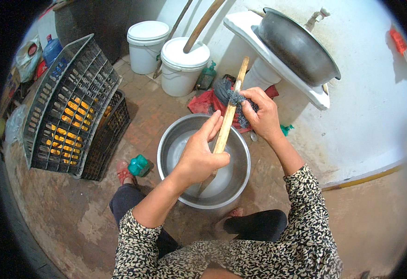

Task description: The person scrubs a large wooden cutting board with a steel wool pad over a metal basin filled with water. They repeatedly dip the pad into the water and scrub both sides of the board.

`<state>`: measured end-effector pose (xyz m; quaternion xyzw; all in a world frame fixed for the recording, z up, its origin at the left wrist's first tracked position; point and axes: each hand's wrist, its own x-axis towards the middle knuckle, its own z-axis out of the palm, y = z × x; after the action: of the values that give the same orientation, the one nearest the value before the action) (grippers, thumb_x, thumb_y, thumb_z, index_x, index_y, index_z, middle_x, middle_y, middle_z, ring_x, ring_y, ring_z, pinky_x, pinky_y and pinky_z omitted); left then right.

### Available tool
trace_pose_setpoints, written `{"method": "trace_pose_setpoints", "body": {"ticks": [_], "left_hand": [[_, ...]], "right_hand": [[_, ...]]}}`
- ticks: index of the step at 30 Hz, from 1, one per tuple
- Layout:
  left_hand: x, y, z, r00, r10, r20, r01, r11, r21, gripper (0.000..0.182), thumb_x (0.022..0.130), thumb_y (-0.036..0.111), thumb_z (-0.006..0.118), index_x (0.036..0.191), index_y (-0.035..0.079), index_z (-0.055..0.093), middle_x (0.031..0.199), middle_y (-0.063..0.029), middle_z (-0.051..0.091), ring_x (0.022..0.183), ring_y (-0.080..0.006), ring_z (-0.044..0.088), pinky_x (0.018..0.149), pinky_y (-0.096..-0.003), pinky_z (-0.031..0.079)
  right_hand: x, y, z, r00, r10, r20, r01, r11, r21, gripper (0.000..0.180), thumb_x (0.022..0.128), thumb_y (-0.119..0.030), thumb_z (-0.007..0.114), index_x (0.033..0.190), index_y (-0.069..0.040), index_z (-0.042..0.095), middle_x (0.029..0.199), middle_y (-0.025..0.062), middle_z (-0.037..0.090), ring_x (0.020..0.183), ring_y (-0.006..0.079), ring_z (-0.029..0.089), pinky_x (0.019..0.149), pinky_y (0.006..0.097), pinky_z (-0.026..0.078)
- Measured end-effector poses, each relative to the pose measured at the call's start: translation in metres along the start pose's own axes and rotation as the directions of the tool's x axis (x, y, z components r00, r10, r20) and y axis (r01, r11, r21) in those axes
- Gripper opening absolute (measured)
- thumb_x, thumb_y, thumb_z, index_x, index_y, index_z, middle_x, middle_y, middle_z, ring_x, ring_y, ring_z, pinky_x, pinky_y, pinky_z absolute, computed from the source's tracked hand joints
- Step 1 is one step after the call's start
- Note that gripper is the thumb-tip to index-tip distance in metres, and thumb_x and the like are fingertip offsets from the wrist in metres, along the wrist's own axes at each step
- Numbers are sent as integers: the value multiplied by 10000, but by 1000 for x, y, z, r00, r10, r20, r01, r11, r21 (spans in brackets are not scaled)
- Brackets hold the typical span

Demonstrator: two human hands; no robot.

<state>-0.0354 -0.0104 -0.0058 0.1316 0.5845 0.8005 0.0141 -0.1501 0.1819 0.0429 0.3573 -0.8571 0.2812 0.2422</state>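
My left hand (203,150) grips the lower part of a long, pale wooden slat (228,118), its thumb on one side and fingers stretched along the other. The slat slants up and away over a round metal basin (161,153) on the floor. Pinched in my right hand (262,111) is a dark grey mesh scouring pad (237,98), pressed against the slat's upper part. Below my left hand, the slat's darker end hangs over the basin; whether it touches the cloudy water (224,185) inside, I cannot tell.
Black plastic crates (74,115) holding yellow-orange items stand at left. Two lidded white buckets (184,69) line the wall. At upper right, a large metal pan (294,48) rests on a white sink (247,24). A green container (139,165) lies near my foot; red cloth (207,101) lies behind the basin.
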Motion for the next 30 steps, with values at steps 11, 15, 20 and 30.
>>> {"method": "trace_pose_setpoints", "body": {"ticks": [11,15,20,30], "left_hand": [[-1,8,-13,998,-59,-15,59,998,-1,955,684,5,658,1541,-69,242,1534,-253,413,1430,-254,407,1148,-314,303],[-2,13,-11,999,-41,0,41,999,3,974,677,-16,655,1547,-72,219,1548,-237,392,1407,-270,428,1163,-339,286],[-2,13,-8,999,-33,9,33,999,11,966,679,-8,662,1542,-75,232,1523,-222,432,1397,-249,433,1161,-343,290],[0,13,-13,999,-53,-14,52,997,-53,948,690,-24,647,1544,-65,236,1510,-213,451,1351,-230,474,1129,-336,336]], "right_hand": [[26,49,-8,978,207,-23,-204,974,94,272,897,-198,622,1109,-48,702,1031,162,682,973,344,661,868,392,509],[67,45,3,982,124,145,-118,992,-53,283,888,-202,595,1124,-117,725,1077,150,673,1002,348,648,884,422,516],[53,29,13,991,124,57,-102,952,-289,255,857,-181,593,1062,-145,741,1008,135,668,900,352,672,794,469,546],[-2,8,6,955,266,-133,-278,958,-76,214,860,-169,639,1046,-96,715,1055,109,674,911,318,680,789,418,544]]}}
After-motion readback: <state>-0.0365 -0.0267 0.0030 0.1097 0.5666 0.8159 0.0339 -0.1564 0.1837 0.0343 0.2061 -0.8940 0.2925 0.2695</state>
